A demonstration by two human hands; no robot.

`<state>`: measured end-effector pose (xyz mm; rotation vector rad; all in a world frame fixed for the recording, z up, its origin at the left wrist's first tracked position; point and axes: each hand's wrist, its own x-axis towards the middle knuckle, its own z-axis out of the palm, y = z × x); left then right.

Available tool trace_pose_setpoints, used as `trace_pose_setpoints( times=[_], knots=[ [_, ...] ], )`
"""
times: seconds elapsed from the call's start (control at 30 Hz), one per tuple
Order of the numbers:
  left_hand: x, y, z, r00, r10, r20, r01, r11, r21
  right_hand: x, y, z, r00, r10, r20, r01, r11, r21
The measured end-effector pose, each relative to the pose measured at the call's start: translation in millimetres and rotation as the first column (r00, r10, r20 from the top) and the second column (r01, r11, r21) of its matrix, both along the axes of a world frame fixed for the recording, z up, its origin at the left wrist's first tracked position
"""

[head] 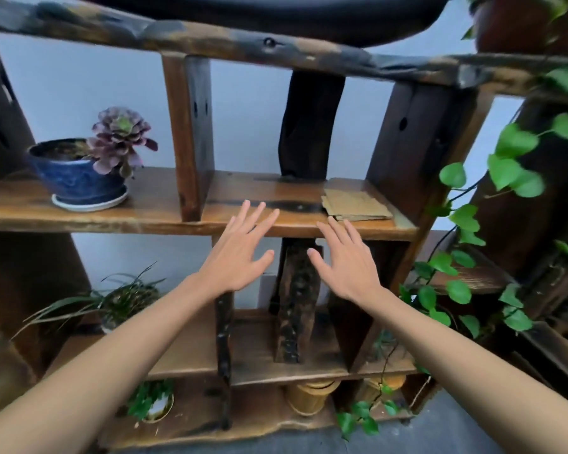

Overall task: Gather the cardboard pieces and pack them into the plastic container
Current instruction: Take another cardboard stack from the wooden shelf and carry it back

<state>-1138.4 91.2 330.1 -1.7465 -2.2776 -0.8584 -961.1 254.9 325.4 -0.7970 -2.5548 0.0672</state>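
Both hands are held out in front of a dark wooden shelf (164,221), palms down. The left hand (240,247) is open with the fingers spread, and nothing is gripped by it; its fingertips are seen over the front edge of the middle board. The right hand (345,257) is open as well and is empty, with its fingertips just below the front edge of the same board.

The cardboard (354,204) is laid flat on the middle board, in the right corner of the central compartment, near the right upright. It is seen as a small stack of flat brown pieces. It is close to the right fingertips, but it is not touched by them.

In the left compartment of the same board a blue pot (73,178) with a purple succulent (120,139) is placed on a white saucer. A green vine (512,172) is hung along the right side of the shelf. The plastic container is not seen in this view.
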Motion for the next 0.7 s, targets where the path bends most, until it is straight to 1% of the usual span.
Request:
trace_pose_setpoints(
  times=[0.1,0.17,0.27,0.33,0.37,0.47,0.53,0.6,0.7],
  knots=[
    [8,27,19,0.99,-0.041,0.136,0.036,0.999,0.038,11,31,24,0.997,-0.059,-0.039,0.058,0.998,-0.04],
    [13,44,30,0.955,-0.038,0.296,0.021,0.998,0.06,18,52,40,0.99,-0.11,-0.085,0.099,0.988,-0.123],
    [22,71,41,0.821,-0.024,0.571,-0.023,0.997,0.075,27,86,59,0.973,-0.201,-0.111,0.169,0.955,-0.245],
    [28,90,48,0.739,-0.015,0.674,-0.047,0.996,0.073,30,108,69,0.962,-0.25,-0.106,0.204,0.922,-0.328],
    [31,100,52,0.734,0.006,0.679,-0.067,0.996,0.064,30,119,73,0.959,-0.27,-0.092,0.22,0.906,-0.362],
    [39,125,61,0.785,0.103,0.611,-0.137,0.991,0.009,29,146,80,0.951,-0.307,-0.044,0.254,0.852,-0.458],
    [38,138,63,0.774,0.158,0.613,-0.166,0.985,-0.044,26,159,82,0.949,-0.314,-0.029,0.25,0.806,-0.536],
    [35,150,63,0.719,0.199,0.666,-0.18,0.979,-0.098,23,169,80,0.946,-0.322,-0.021,0.246,0.764,-0.597],
    [31,160,56,0.592,0.201,0.78,-0.192,0.976,-0.106,21,180,71,0.95,-0.313,-0.012,0.233,0.733,-0.639]
  ],
)
